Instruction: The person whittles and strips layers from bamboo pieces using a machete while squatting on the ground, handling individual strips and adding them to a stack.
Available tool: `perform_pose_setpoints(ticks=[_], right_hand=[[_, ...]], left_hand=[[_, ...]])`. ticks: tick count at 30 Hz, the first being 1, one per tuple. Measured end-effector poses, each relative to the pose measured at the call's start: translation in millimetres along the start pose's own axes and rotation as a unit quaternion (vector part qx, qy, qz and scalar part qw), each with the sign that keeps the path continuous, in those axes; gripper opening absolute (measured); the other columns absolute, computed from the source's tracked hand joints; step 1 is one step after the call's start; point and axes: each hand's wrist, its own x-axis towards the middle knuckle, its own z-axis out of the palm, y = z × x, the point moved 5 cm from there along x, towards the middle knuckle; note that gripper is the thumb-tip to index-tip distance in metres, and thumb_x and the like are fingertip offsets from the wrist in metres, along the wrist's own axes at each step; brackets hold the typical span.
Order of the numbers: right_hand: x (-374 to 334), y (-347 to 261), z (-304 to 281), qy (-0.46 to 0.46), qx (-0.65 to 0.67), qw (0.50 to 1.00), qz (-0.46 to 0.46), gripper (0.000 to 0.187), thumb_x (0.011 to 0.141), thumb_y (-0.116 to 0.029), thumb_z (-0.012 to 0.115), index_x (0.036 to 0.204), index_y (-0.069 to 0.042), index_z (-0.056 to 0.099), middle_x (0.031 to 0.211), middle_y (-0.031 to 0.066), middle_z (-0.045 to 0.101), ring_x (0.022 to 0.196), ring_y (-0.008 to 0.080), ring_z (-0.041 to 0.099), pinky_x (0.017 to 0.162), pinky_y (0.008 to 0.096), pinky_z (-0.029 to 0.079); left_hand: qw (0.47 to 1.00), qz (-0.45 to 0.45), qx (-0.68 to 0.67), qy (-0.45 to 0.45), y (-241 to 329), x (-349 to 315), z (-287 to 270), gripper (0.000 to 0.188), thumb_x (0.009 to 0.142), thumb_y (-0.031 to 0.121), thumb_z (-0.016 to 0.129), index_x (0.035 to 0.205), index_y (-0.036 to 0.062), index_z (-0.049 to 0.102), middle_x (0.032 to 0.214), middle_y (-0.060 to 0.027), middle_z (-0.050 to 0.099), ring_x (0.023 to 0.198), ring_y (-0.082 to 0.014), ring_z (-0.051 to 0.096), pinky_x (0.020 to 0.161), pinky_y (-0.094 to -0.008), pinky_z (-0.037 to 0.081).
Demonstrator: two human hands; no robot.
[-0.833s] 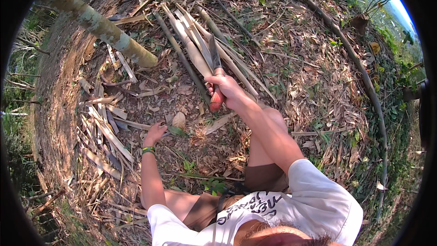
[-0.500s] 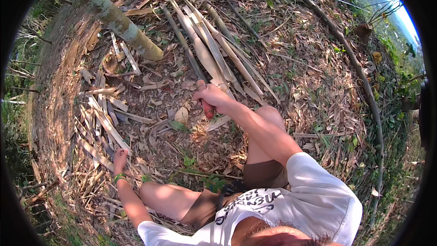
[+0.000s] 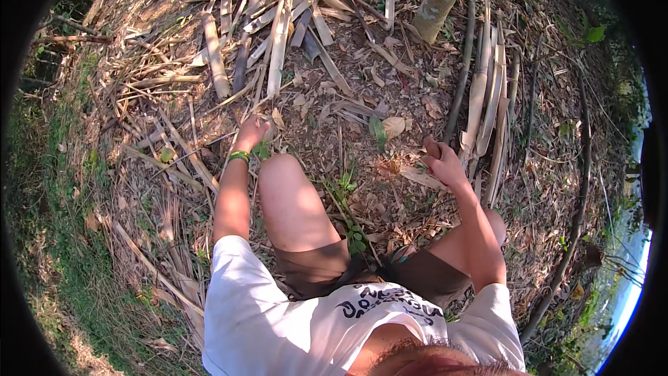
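Observation:
My left hand (image 3: 252,134), with a green band at the wrist, hovers low over the litter left of my bent knee. Its fingers are loosely curled and apart, with nothing visible in them. Just beyond it lies the near end of a pale split bamboo strip (image 3: 280,45), part of a loose heap. My right hand (image 3: 446,166) is closed around a brown wooden handle (image 3: 432,146), whose rounded end shows above the fingers. What the handle belongs to is hidden. Beside that hand lie long split bamboo pieces (image 3: 479,90), roughly side by side.
A pale mottled tree trunk (image 3: 445,0) rises at the far right of centre. A thick round bamboo piece (image 3: 214,56) lies in the left heap. Dry leaves and a green leaf (image 3: 377,130) cover the ground between my hands. A long dark branch (image 3: 583,167) curves along the right.
The view has swung left, so the trunk and long bamboo pieces now appear farther right. My left hand has moved off the heap's near edge. My right hand still grips the handle.

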Motion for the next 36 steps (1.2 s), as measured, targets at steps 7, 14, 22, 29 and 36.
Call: perform_pose_setpoints(ticks=[7, 14, 22, 29, 36], right_hand=[[42.4, -34.4, 13.0, -0.012, -0.318, 0.948, 0.016, 0.047, 0.082, -0.035, 0.067, 0.121, -0.010, 0.066, 0.108, 0.0259, 0.069, 0.105, 0.0404, 0.065, 0.090, 0.0488, 0.051], [97.5, -62.5, 22.8, -0.047, -0.350, 0.933, 0.062, 0.042, 0.081, -0.035, 0.071, 0.095, 0.004, 0.073, 0.087, 0.0265, 0.071, 0.088, 0.0361, 0.071, 0.082, 0.0443, 0.055], [98.5, -73.5, 19.4, -0.034, -0.328, 0.941, 0.082, 0.040, 0.079, -0.032, 0.072, 0.094, 0.005, 0.072, 0.078, 0.0241, 0.070, 0.077, 0.0343, 0.071, 0.075, 0.0435, 0.056], [83.7, -76.2, 29.1, -0.029, -0.366, 0.928, 0.064, 0.033, 0.081, -0.029, 0.069, 0.105, -0.007, 0.074, 0.102, 0.0224, 0.070, 0.100, 0.0389, 0.067, 0.090, 0.0453, 0.053], [93.3, -56.8, 22.0, -0.025, -0.375, 0.925, 0.049, 0.032, 0.081, -0.030, 0.068, 0.102, -0.007, 0.075, 0.098, 0.0236, 0.071, 0.098, 0.0368, 0.068, 0.089, 0.0450, 0.053]], left_hand=[[0.985, -0.002, -0.078, 0.153, -23.0, 24.7, 4.0, 0.059, 0.086, 0.041, 0.069, 0.128, 0.0012, 0.057, 0.118, -0.0213, 0.066, 0.112, -0.0361, 0.063, 0.098, -0.0454, 0.048], [0.981, -0.146, -0.010, 0.126, -48.1, 76.4, 24.7, 0.072, 0.088, 0.039, 0.066, 0.143, 0.0008, 0.039, 0.138, -0.0246, 0.053, 0.126, -0.0407, 0.053, 0.107, -0.0476, 0.043], [0.976, -0.207, -0.039, 0.059, -47.5, 87.5, 51.3, 0.075, 0.087, 0.044, 0.069, 0.144, 0.0051, 0.039, 0.144, -0.0211, 0.046, 0.133, -0.0377, 0.045, 0.109, -0.0511, 0.039], [0.963, -0.217, -0.093, 0.134, -38.2, 97.7, 44.3, 0.078, 0.083, 0.044, 0.074, 0.142, 0.0081, 0.038, 0.141, -0.0186, 0.051, 0.134, -0.0384, 0.044, 0.110, -0.0513, 0.036], [0.974, -0.184, -0.001, 0.131, -9.9, 95.8, 51.2, 0.052, 0.095, 0.048, 0.053, 0.128, 0.0088, 0.061, 0.132, -0.0210, 0.059, 0.121, -0.0402, 0.056, 0.102, -0.0539, 0.043]])
